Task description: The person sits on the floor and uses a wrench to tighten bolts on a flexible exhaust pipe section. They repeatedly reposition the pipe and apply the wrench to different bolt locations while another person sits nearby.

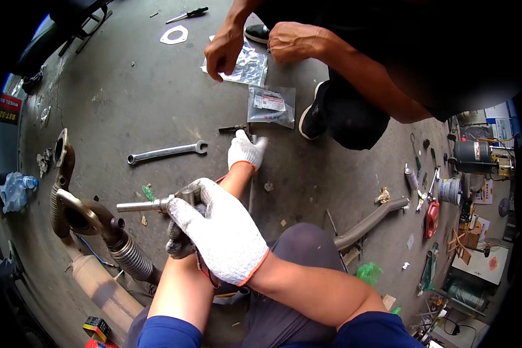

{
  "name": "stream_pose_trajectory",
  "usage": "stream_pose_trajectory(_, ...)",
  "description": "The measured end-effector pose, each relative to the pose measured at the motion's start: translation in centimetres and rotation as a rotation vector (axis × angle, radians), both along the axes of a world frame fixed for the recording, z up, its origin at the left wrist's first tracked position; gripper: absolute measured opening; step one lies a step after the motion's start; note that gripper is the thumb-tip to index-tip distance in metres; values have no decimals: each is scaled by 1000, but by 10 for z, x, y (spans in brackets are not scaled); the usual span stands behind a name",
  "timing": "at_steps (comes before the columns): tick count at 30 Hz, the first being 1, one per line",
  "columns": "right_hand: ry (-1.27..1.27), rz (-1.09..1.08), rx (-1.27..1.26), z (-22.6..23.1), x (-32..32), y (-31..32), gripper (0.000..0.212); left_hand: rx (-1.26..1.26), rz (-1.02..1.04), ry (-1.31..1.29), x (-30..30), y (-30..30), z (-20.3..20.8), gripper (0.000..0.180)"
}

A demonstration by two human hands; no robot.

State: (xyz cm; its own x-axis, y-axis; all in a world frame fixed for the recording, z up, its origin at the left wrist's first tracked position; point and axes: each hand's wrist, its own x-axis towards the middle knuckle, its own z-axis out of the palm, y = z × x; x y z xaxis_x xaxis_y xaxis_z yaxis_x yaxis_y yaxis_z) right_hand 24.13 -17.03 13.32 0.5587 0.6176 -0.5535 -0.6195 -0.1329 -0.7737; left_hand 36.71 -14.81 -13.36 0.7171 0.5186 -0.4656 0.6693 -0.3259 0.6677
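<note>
1. The right hand [223, 235] in a soft white knitted glove is wrapping its fingers tightly around a shiny round metal ratchet tool [151, 204].
2. The left hand [246, 151], also in a white knitted glove, is reaching out at 12 o'clock, its fingers pressed together on a small dark metal bolt [232, 128].
3. A long flat silver spanner [167, 152] is lying on the rough grey floor [127, 87] at 10 o'clock.

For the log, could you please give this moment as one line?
left hand: by small dark metal part; right hand: gripping silver metal wrench
</note>
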Motion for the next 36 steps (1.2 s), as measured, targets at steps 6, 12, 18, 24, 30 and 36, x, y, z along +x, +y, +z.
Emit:
stream_pose_trajectory(6,41,-33,53,3,7,6,24,23,-118,39,-13,12,-24,61)
stream_pose_trajectory(12,-190,-149,105,-12,34,-28,25,-664,-76,-129,-64,54,37,33)
stream_pose_trajectory(18,-52,-69,287,33,43,-22,26,-882,-193,-146,-174,163,211,36)
stream_pose_trajectory(24,41,25,524,24,37,-21,24,-629,-57,-263,-292,194,359,42)
stream_pose_trajectory(30,-3,234,473,23,24,-13,23,-821,-121,-543,-367,188,334,70)
stream_pose_trajectory(36,-37,271,392,11,17,-23,21,-641,125,-336,-379,163,317,22)
